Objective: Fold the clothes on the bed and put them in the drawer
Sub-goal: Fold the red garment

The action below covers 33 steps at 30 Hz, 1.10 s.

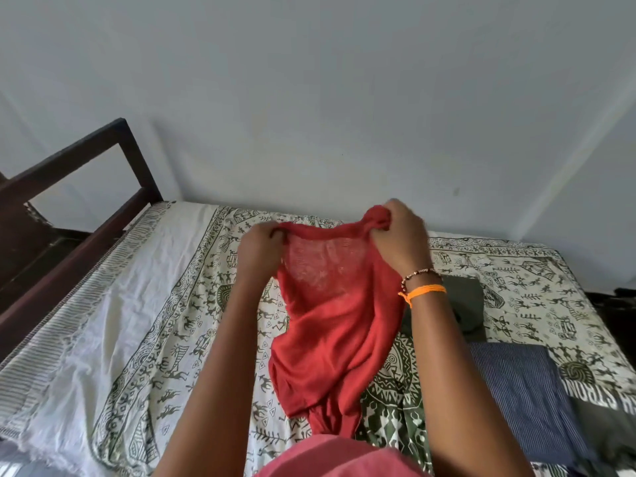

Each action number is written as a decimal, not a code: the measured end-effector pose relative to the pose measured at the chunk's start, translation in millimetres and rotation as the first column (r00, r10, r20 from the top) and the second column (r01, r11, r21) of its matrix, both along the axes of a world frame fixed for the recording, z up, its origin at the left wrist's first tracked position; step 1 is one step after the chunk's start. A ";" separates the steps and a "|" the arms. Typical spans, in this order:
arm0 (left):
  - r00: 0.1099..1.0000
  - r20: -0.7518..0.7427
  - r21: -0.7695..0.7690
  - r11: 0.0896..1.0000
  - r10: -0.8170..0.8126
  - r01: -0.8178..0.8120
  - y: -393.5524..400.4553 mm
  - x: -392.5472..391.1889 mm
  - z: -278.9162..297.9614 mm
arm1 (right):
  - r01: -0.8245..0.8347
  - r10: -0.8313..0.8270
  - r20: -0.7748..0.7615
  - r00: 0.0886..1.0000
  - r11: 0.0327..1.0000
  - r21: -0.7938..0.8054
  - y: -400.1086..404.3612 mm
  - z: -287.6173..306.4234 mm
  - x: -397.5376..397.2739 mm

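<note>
Thin red fabric garment [330,325] hangs lengthwise over the middle of the bed, w/ top edge held up in the air and lower end trailing down toward the person's body. Upper part is sheer enough that light shows thru; lower part drapes in soft vertical folds and looks more opaque. Top edge is bunched at both corners, sagging slightly btwn them.

Left hand [260,246] is raised above the bed, back of hand toward camera, fingers curled round the garment's top left corner. Right hand [399,232] sits a bit higher and further out, also back toward camera, fingers clenched on a bunched-up wad of the top right corner. Right wrist carries an orange thread band [425,292] and a beaded bracelet [420,274]. Both forearms reach fwd, roughly parallel, garment hanging btwn them.

Under it: cream bedsheet w/ dark green tribal figure print [192,304]. To the right on the bed lie a folded dark olive cloth [464,297] and a folded blue striped cloth [523,390], near each other.
</note>
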<state>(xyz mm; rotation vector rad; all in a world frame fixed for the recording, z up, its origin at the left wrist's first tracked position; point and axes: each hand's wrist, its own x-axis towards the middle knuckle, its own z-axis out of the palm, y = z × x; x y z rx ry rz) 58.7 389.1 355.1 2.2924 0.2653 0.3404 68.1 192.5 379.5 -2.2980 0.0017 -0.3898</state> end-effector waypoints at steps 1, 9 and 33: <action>0.994 0.062 -0.037 0.995 -0.089 0.091 -11.5 -0.3 8.7 | -0.215 0.223 -0.086 0.971 0.973 0.088 10.0 2.4 -3.2; 0.914 -0.050 -0.106 0.912 -0.404 0.397 -15.3 -3.1 9.2 | -0.058 0.052 0.028 0.998 0.938 0.341 -4.9 4.2 4.3; 0.950 -0.061 -0.333 0.903 -0.307 0.271 18.8 -20.2 -9.9 | 0.289 -0.291 0.022 0.957 0.956 0.056 -32.8 0.7 -3.7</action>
